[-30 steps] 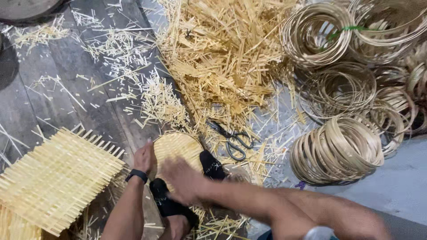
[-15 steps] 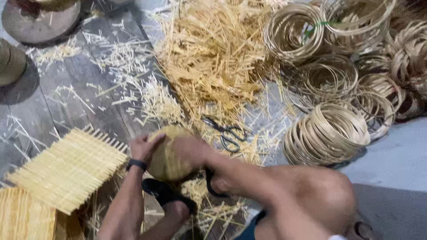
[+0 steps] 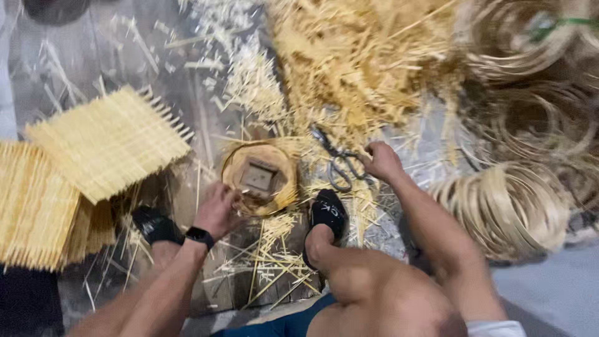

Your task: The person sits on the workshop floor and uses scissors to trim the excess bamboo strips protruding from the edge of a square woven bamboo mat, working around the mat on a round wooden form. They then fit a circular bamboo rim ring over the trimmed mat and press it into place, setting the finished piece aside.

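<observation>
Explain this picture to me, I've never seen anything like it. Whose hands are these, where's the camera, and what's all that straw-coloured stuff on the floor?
The camera sits on a person's head and looks down at their own two bare hands; there is no machine. The left hand, with a dark wristband, holds the rim of a small round woven basket. The right hand reaches to a pair of scissors lying on the floor. Around them lie a pile of thin cut strips, flat woven mats on the left, and coils of thin hoops on the right. The person's knees and dark sandals show at the bottom.
</observation>
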Motion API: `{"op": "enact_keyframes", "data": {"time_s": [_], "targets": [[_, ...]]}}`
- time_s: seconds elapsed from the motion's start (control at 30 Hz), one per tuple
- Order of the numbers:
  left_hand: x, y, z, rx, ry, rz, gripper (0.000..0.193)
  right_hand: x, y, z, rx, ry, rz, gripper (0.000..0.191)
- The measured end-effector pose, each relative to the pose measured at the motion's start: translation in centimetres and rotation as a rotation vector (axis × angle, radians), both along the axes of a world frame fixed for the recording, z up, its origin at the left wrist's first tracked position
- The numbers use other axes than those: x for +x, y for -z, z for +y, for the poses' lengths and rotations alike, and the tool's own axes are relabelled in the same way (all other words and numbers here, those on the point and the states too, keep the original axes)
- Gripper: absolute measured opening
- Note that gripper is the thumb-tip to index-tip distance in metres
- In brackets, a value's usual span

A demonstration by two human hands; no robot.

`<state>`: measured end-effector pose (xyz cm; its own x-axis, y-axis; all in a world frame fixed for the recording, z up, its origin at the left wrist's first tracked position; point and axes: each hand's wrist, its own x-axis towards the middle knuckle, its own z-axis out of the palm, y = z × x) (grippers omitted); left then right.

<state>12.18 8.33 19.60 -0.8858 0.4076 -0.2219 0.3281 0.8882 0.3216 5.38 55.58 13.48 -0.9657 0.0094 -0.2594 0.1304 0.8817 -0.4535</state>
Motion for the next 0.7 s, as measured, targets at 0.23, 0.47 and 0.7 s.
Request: {"op": "enact_keyframes", "data": {"time_s": [0.23, 0.47, 0.7], "targets": [[-5.1, 2.7, 8.6, 0.169, -0.418, 0.155, 0.1, 0.9, 6.9, -5.7, 0.223, -0.161, 0.022, 0.048], [-6.7, 5.2, 6.0, 0.227, -0.222, 0.282, 0.081, 1.4, 7.8, -7.9, 0.623, -0.367, 0.049, 0.037], [-9.2, 4.4, 9.0, 0.249, -0.117, 0.3, 0.075, 2.2, 6.2, -7.0, 0.584, -0.216, 0.152, 0.04]]}}
